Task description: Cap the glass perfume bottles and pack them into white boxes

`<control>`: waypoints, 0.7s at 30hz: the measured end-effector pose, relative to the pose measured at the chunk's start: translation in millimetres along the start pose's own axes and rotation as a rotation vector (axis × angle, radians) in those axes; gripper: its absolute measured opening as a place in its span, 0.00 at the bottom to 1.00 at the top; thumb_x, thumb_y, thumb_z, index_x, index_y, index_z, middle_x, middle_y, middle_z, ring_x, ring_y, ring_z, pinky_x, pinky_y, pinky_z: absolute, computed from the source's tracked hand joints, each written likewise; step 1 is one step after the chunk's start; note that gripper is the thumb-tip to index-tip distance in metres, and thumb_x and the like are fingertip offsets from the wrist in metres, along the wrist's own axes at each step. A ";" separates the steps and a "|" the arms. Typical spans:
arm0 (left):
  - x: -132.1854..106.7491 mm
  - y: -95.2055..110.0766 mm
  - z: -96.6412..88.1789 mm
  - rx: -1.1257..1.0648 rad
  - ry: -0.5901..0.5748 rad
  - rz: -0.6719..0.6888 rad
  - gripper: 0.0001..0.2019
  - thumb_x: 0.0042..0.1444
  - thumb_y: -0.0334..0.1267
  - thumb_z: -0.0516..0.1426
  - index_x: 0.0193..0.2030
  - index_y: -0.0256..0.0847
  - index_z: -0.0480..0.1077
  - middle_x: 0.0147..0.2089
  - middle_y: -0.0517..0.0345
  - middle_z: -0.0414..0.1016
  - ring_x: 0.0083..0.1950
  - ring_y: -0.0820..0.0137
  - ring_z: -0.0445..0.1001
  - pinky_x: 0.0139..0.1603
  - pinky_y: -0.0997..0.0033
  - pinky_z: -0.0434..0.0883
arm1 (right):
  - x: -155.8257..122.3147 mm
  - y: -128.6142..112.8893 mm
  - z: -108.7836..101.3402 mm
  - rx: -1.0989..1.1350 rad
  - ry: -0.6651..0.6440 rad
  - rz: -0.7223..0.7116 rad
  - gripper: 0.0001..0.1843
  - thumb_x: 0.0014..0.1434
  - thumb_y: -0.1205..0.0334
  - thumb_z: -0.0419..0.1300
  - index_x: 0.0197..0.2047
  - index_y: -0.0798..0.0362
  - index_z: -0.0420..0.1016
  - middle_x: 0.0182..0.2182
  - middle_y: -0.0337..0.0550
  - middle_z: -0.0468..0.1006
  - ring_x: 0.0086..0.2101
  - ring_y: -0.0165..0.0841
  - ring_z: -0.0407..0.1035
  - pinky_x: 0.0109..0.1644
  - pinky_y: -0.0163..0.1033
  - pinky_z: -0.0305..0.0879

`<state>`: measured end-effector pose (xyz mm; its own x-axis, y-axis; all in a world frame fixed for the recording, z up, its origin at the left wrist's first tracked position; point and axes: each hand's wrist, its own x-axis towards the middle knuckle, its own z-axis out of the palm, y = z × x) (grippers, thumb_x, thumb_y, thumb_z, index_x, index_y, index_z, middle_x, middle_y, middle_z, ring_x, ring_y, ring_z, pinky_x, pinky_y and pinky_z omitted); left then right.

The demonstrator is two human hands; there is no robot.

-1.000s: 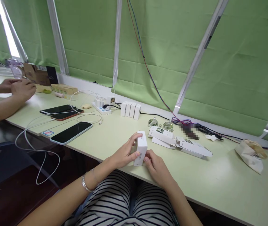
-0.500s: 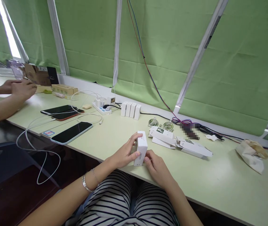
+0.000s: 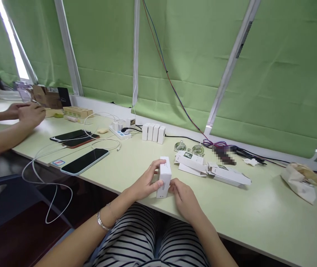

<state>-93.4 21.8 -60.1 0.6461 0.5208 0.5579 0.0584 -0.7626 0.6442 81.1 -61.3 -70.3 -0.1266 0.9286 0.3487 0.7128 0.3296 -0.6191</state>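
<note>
A small white carton point(image 3: 164, 176) stands on its end near the front edge of the pale green table point(image 3: 258, 211). My left hand point(image 3: 145, 181) grips its left side, thumb and fingers wrapped round it. My right hand point(image 3: 183, 196) is curled against the carton's lower right corner, fingertips pinching it. Just behind lie several flattened white cartons point(image 3: 214, 168) and two round clear lids point(image 3: 189, 147).
A row of upright white boxes point(image 3: 153, 132) and a power strip point(image 3: 121, 131) stand at the back. Three phones point(image 3: 83, 161) with white cables lie to the left. Another person's hands point(image 3: 27, 113) rest at far left. A crumpled paper bag point(image 3: 300, 180) sits right.
Both hands and the carton stay as they were. The view has shifted slightly, and the other person's hands have moved a little.
</note>
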 end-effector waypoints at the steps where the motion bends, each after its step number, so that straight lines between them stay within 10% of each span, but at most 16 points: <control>1: 0.1 -0.1 -0.2 -0.006 -0.001 0.001 0.30 0.59 0.57 0.46 0.62 0.45 0.45 0.60 0.46 0.51 0.58 0.58 0.58 0.58 0.55 0.61 | 0.1 -0.2 0.1 -0.001 0.005 -0.004 0.13 0.60 0.71 0.42 0.41 0.52 0.66 0.34 0.43 0.76 0.36 0.34 0.69 0.41 0.38 0.62; 11: -3.9 -0.8 2.4 -0.006 -0.043 -0.117 0.52 0.51 0.52 0.58 0.64 0.44 0.18 0.63 0.36 0.46 0.64 0.53 0.52 0.60 0.42 0.52 | 0.9 0.1 2.3 -0.020 0.023 -0.019 0.13 0.59 0.72 0.43 0.37 0.51 0.66 0.32 0.42 0.75 0.36 0.36 0.68 0.40 0.38 0.61; 21: -11.3 2.9 -1.5 0.152 -0.001 0.090 0.49 0.47 0.37 0.62 0.66 0.46 0.30 0.64 0.39 0.48 0.65 0.50 0.51 0.62 0.40 0.50 | -0.3 -8.3 -1.4 0.069 0.063 0.028 0.15 0.65 0.61 0.40 0.50 0.52 0.62 0.38 0.45 0.75 0.38 0.36 0.70 0.41 0.38 0.62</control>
<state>-101.7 14.3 -63.9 0.6545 0.4477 0.6092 0.1145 -0.8552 0.5055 76.2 -64.5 -64.3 -0.0620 0.9260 0.3724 0.6658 0.3163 -0.6758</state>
